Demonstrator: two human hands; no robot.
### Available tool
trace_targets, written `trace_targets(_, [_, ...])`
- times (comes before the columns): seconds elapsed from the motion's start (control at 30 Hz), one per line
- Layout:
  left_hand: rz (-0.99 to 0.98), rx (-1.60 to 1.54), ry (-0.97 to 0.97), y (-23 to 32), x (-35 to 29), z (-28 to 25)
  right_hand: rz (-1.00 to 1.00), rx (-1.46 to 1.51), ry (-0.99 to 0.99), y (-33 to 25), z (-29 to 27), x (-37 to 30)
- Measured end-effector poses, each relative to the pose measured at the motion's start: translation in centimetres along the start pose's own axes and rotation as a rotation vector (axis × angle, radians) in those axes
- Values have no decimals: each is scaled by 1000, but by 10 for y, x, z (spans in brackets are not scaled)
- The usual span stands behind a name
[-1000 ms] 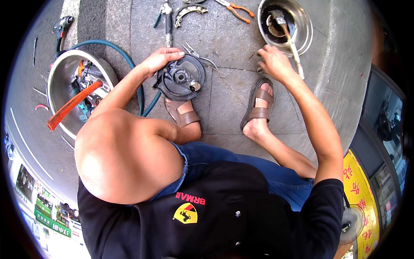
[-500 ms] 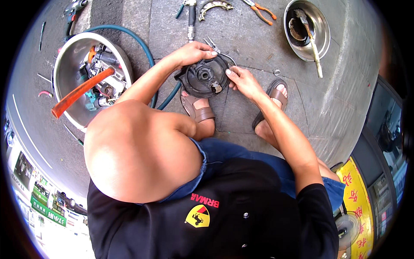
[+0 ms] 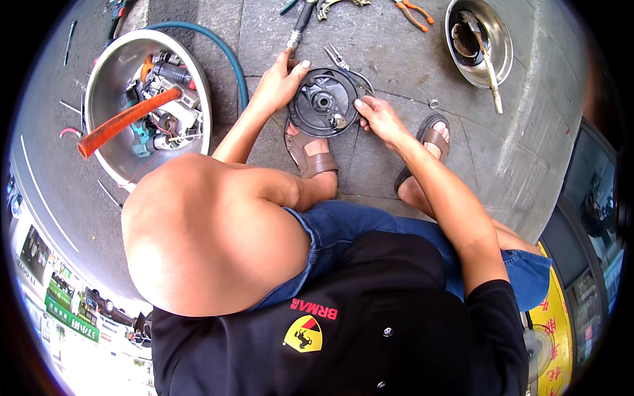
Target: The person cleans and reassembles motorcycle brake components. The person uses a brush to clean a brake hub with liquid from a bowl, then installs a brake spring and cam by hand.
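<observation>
A round dark drum brake backing plate (image 3: 314, 116) with a hub hole at its centre is held above my left sandal. My right hand (image 3: 383, 120) pinches its right rim, thumb on top and fingers partly hidden below. A cable with a forked metal end (image 3: 338, 58) lies beside the plate's upper right. My left hand (image 3: 276, 86) is off the plate, thumb and forefinger apart. Its fingertips reach the silver end of a black-handled tool (image 3: 302, 20), which looks like an air tool; whether they touch it is hard to see.
At the left, a steel basin (image 3: 205, 125) holds power tools and an orange-handled bar (image 3: 129, 122). A teal hose (image 3: 228, 56) curves behind it. Pliers (image 3: 415, 14) and a brake shoe (image 3: 323, 10) lie far ahead. A brush (image 3: 492, 79) rests in a steel bowl (image 3: 505, 56) at far right.
My left hand has let go of the plate and moved to the tool's silver end. The plate now shows its face more squarely. The tool lies more slanted, and the view has shifted slightly.
</observation>
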State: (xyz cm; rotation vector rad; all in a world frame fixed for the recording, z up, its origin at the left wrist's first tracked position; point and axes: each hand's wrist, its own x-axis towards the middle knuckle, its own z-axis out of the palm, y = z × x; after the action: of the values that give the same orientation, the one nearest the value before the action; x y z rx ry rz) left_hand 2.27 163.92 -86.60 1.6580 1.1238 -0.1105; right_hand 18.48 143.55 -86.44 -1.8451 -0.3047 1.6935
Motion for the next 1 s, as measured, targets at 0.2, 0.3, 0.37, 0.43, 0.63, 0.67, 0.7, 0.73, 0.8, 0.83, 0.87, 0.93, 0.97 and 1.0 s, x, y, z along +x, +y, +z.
trace_targets(0.2, [236,174,224,-34,-25,-18,54,-22,10,8,-8,7])
trace_targets(0.3, [243,97,158,-35,-39,-24,45,-71,-8,5,-8,7])
trace_targets(0.37, [328,136,159,-35,-44,-17,47,-124,-22,0,-9,3])
trace_targets(0.43, [324,138,144,-31,-45,-11,8,-332,85,-3,-11,-2])
trace_targets(0.63, [256,73,113,-33,-46,-11,-300,-694,213,-38,4,-34])
trace_targets(0.67, [247,68,112,-34,-48,-12,-371,-764,187,-41,8,-38])
trace_targets(0.7, [239,62,106,-34,-47,-11,-378,-758,144,-39,9,-39])
trace_targets(0.73, [234,58,104,-34,-47,-10,-373,-760,141,-39,10,-41])
trace_targets(0.8, [94,-196,59,-37,-45,-7,-414,-800,162,-42,13,-44])
trace_targets(0.83, [89,-197,58,-38,-45,-4,-401,-791,163,-44,15,-46])
trace_targets(0.87, [33,-340,68,-40,-45,-1,-397,-790,159,-45,15,-46])
trace_targets(0.93, [-32,-488,70,-42,-47,3,-392,-786,145,-44,16,-46])
trace_targets(0.97, [-60,-500,84,-43,-47,4,-391,-771,141,-43,15,-46])
trace_targets(1.0, [-89,-512,100,-45,-48,4,-383,-772,137,-44,15,-45])
